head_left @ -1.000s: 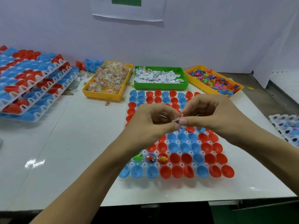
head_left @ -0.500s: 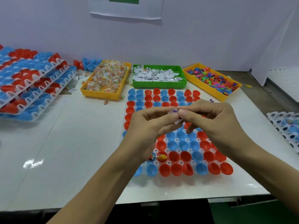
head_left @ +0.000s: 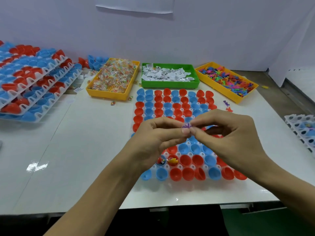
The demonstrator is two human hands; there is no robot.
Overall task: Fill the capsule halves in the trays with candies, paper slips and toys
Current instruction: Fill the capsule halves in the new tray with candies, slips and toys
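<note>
We see bare table [head_left: 85, 142] left of the capsule tray [head_left: 177, 167], stacked trays [head_left: 32, 82] beyond it. Above the capsule tray, our left hand [head_left: 153, 138] and right hand [head_left: 226, 138] meet, fingertips pinching a small purple toy [head_left: 186, 126] between them. Paper slips [head_left: 167, 74] behind the tray carry unreadable print.

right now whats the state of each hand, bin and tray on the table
left hand: pinching the purple toy
right hand: pinching the purple toy
purple toy: held above the capsule tray
capsule tray: mostly empty halves, two near halves filled
candy bin: full
paper slip bin: full
toy bin: full
stacked trays: loaded with capsule halves
</note>
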